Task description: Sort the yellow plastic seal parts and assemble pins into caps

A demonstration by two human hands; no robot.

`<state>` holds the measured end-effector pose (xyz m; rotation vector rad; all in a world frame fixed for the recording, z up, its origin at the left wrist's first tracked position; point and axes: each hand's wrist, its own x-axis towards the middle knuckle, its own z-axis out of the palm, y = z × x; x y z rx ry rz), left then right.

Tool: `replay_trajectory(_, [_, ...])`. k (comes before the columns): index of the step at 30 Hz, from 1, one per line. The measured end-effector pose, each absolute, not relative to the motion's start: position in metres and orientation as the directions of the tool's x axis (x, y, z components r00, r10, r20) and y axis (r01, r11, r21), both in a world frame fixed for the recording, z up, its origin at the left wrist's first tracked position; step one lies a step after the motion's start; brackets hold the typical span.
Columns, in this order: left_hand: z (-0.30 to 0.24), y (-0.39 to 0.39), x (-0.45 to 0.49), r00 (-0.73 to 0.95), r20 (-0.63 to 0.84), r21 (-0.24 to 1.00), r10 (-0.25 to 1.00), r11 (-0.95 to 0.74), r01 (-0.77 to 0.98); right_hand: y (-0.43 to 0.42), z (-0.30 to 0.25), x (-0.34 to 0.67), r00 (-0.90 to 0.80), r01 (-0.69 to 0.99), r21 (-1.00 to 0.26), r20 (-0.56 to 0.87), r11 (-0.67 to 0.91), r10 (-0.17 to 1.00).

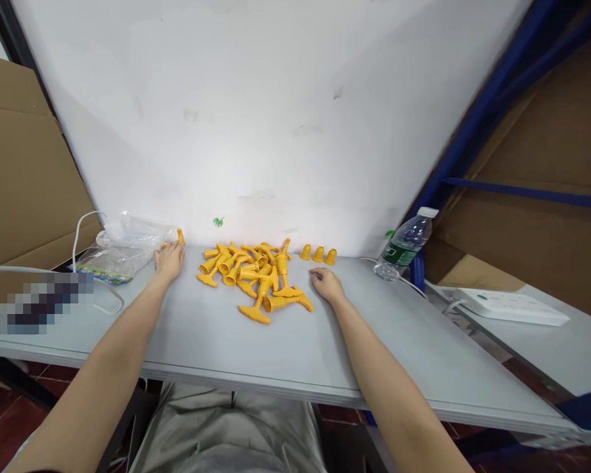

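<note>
A heap of several yellow plastic funnel-shaped parts lies on the grey table near the white wall. Three small yellow caps stand in a row to the heap's right. My left hand rests on the table left of the heap, fingers closed on a small yellow cap beside a clear plastic bag. My right hand lies on the table at the heap's right edge, fingers curled down and touching the surface, with nothing seen in them.
A plastic water bottle lies tilted at the back right. A white power strip sits on the neighbouring table. White cables run at the left. Cardboard sheets and a blue rack frame flank the wall.
</note>
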<state>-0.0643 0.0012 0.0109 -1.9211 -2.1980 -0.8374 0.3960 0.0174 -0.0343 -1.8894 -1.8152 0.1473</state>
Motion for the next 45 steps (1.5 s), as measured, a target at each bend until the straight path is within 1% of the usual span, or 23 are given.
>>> replay_trajectory(2, [0.011, 0.006, -0.078, -0.150, 0.357, 0.274, 0.922, 0.050, 0.961, 0.016, -0.033, 0.394, 0.095, 0.901, -0.432, 0.257, 0.026, 0.962])
replay_trajectory(5, [0.008, 0.014, -0.093, -0.156, 0.224, 0.235, 0.962, 0.102, 0.967, 0.015, -0.027, 0.389, 0.074, 0.897, -0.439, 0.263, 0.051, 0.962])
replay_trajectory(8, [0.004, 0.022, -0.101, -0.199, 0.103, 0.262, 0.975, 0.167, 0.951, 0.011, -0.015, 0.382, 0.005, 0.884, -0.443, 0.327, 0.149, 0.945])
replay_trajectory(12, [0.000, 0.029, -0.104, -0.219, 0.066, 0.304, 0.973, 0.189, 0.934, 0.003, 0.003, 0.367, -0.141, 0.811, -0.483, 0.388, 0.331, 0.911])
replay_trajectory(14, [-0.003, 0.030, -0.104, -0.231, 0.076, 0.306, 0.970, 0.198, 0.931, -0.002, 0.008, 0.356, -0.199, 0.771, -0.510, 0.374, 0.380, 0.906])
replay_trajectory(15, [-0.004, 0.030, -0.104, -0.240, 0.085, 0.306, 0.967, 0.203, 0.930, -0.005, 0.009, 0.350, -0.204, 0.767, -0.526, 0.344, 0.369, 0.916])
replay_trajectory(18, [-0.006, 0.026, -0.100, -0.264, 0.127, 0.307, 0.956, 0.215, 0.927, -0.011, 0.005, 0.332, -0.127, 0.769, -0.595, 0.213, 0.232, 0.969])
replay_trajectory(20, [-0.006, 0.022, -0.096, -0.274, 0.175, 0.311, 0.946, 0.211, 0.927, -0.013, 0.002, 0.321, -0.053, 0.738, -0.660, 0.146, 0.137, 0.988])
replay_trajectory(23, [0.000, 0.017, -0.086, -0.254, 0.313, 0.342, 0.915, 0.141, 0.929, -0.013, -0.001, 0.313, 0.021, 0.668, -0.741, 0.112, 0.069, 0.993])
replay_trajectory(25, [0.006, 0.013, -0.074, -0.231, 0.407, 0.383, 0.884, 0.065, 0.922, -0.011, -0.003, 0.311, 0.045, 0.628, -0.776, 0.114, 0.060, 0.993])
replay_trajectory(27, [0.014, 0.009, -0.058, -0.202, 0.470, 0.423, 0.859, -0.018, 0.906, -0.010, -0.004, 0.310, 0.052, 0.600, -0.797, 0.127, 0.071, 0.990])
replay_trajectory(30, [0.025, -0.005, -0.025, -0.109, 0.553, 0.416, 0.826, -0.161, 0.895, -0.009, -0.006, 0.310, 0.037, 0.587, -0.796, 0.209, 0.148, 0.977])
replay_trajectory(32, [0.027, -0.021, 0.002, 0.002, 0.585, 0.365, 0.811, -0.265, 0.893, -0.008, -0.007, 0.310, 0.020, 0.586, -0.779, 0.290, 0.224, 0.957])
replay_trajectory(33, [0.027, -0.031, 0.016, 0.102, 0.583, 0.318, 0.806, -0.342, 0.884, -0.007, -0.008, 0.309, 0.018, 0.583, -0.771, 0.327, 0.256, 0.945])
replay_trajectory(34, [0.025, -0.042, 0.031, 0.239, 0.559, 0.255, 0.794, -0.439, 0.862, -0.007, -0.009, 0.309, 0.019, 0.579, -0.765, 0.359, 0.282, 0.933])
replay_trajectory(36, [0.020, -0.064, 0.057, 0.508, 0.478, 0.128, 0.717, -0.629, 0.767, -0.006, -0.010, 0.308, 0.029, 0.571, -0.754, 0.415, 0.326, 0.909])
replay_trajectory(38, [0.014, -0.080, 0.079, 0.679, 0.380, 0.061, 0.628, -0.750, 0.659, -0.005, -0.010, 0.307, 0.041, 0.570, -0.735, 0.473, 0.368, 0.880])
replay_trajectory(40, [0.010, -0.087, 0.092, 0.737, 0.299, 0.066, 0.606, -0.784, 0.617, -0.004, -0.010, 0.307, 0.063, 0.569, -0.712, 0.536, 0.411, 0.842])
replay_trajectory(45, [0.010, -0.078, 0.101, 0.684, 0.248, 0.107, 0.686, -0.721, 0.684, -0.006, 0.006, 0.298, 0.132, 0.495, -0.693, 0.655, 0.523, 0.744])
